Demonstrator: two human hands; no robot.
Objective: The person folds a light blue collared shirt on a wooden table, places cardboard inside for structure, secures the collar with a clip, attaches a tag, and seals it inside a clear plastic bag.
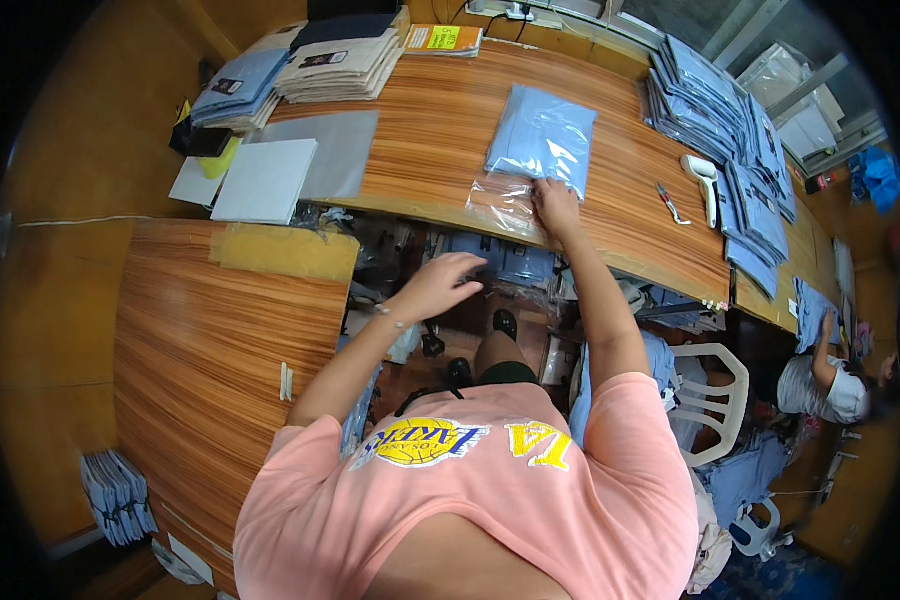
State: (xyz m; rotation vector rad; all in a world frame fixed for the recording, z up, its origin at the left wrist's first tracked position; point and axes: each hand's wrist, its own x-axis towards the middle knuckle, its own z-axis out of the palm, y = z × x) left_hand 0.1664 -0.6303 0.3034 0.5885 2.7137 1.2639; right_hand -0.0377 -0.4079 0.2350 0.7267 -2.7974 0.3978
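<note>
A folded light-blue garment in a clear plastic bag [540, 135] lies flat on the far wooden table, its loose clear flap [500, 203] spreading toward the table's front edge. My right hand [556, 208] rests at the bag's lower right, fingers curled on the plastic near the flap; the fingertips are partly hidden. In the air just short of the table edge, my left hand [440, 287] is open, thumb apart from the fingers, with nothing in it.
Stacks of bagged blue garments [705, 105] stand at the right, beside a white handheld scanner [703, 185] and small snips [673, 205]. Beige garment stacks [335, 65] and white sheets [265, 180] lie at the left. A white plastic chair [715, 400] and another person [825, 385] are at right.
</note>
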